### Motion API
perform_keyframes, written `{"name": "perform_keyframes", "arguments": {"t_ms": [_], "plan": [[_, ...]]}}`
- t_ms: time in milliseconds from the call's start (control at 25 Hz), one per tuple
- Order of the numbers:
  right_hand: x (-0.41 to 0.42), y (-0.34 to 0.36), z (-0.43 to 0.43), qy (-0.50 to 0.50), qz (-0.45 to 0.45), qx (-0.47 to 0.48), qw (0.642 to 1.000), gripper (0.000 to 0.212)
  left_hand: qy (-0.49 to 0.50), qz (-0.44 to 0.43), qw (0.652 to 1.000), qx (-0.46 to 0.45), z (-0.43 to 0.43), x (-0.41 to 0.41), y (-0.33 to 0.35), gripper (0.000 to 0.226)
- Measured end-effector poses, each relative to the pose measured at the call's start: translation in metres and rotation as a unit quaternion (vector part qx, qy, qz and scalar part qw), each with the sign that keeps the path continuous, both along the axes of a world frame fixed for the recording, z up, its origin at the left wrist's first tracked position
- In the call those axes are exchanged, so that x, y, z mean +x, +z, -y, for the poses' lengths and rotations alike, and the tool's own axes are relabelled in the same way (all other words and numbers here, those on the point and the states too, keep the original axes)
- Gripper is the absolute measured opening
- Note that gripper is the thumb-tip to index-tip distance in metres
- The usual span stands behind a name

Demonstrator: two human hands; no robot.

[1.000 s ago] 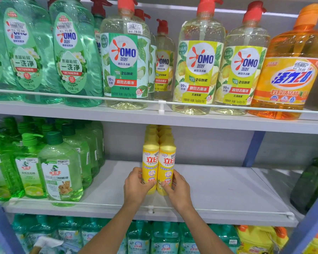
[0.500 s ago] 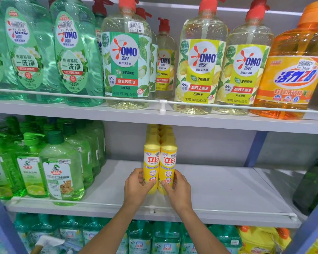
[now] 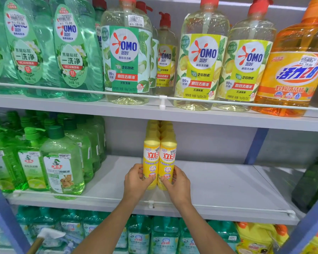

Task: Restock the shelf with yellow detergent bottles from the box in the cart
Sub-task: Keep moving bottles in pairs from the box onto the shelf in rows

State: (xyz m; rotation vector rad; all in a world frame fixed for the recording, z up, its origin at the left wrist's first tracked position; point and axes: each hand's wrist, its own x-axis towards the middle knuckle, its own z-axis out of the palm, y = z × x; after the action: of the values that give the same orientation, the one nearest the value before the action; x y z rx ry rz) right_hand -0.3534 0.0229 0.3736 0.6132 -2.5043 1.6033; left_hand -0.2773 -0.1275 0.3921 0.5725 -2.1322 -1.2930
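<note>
Two rows of yellow detergent bottles stand upright on the middle shelf (image 3: 218, 182), running back toward the wall. My left hand (image 3: 136, 180) grips the lower part of the front left yellow bottle (image 3: 151, 156). My right hand (image 3: 178, 182) grips the lower part of the front right yellow bottle (image 3: 168, 158). Both bottles touch each other and rest on the shelf board. The cart and the box are out of view.
Green detergent bottles (image 3: 62, 162) fill the shelf's left part. A dark green bottle (image 3: 312, 182) stands at far right. A white wire rail (image 3: 209, 205) runs along the front edge. Large pump bottles (image 3: 200, 57) line the shelf above; more bottles sit below.
Both hands have stayed on the two front yellow bottles, which have shifted very slightly back on the shelf. The camera has moved a little.
</note>
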Motion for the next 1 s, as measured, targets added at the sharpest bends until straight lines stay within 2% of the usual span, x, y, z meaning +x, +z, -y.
{"name": "perform_keyframes", "arguments": {"t_ms": [200, 320, 480, 600, 680, 720, 840, 1000], "plan": [[0.005, 0.017, -0.006, 0.02, 0.008, 0.047, 0.999, 0.05, 0.015, 0.016, 1.0, -0.007, -0.009, 0.01, 0.007, 0.064], [0.017, 0.027, -0.019, 0.031, -0.019, 0.116, 0.993, 0.058, 0.033, 0.098, 0.99, -0.1, -0.016, 0.028, 0.009, 0.068], [0.038, 0.04, -0.05, 0.078, -0.062, 0.25, 0.963, 0.064, -0.047, 0.198, 0.942, -0.265, -0.024, 0.072, 0.013, 0.063], [0.062, 0.047, -0.074, 0.115, -0.111, 0.332, 0.93, 0.068, -0.107, 0.262, 0.879, -0.384, -0.032, 0.098, 0.02, 0.07], [0.084, 0.048, -0.089, 0.135, -0.16, 0.41, 0.888, 0.075, -0.138, 0.302, 0.826, -0.457, -0.04, 0.112, 0.024, 0.075], [0.096, 0.046, -0.095, 0.134, -0.19, 0.448, 0.863, 0.079, -0.149, 0.313, 0.81, -0.474, -0.044, 0.12, 0.025, 0.077], [0.139, 0.033, -0.111, 0.106, -0.214, 0.512, 0.825, 0.087, -0.17, 0.322, 0.796, -0.484, -0.064, 0.158, 0.019, 0.078], [0.211, -0.005, -0.124, 0.095, -0.165, 0.545, 0.817, 0.089, -0.178, 0.337, 0.796, -0.47, -0.085, 0.226, -0.028, 0.081]]}}
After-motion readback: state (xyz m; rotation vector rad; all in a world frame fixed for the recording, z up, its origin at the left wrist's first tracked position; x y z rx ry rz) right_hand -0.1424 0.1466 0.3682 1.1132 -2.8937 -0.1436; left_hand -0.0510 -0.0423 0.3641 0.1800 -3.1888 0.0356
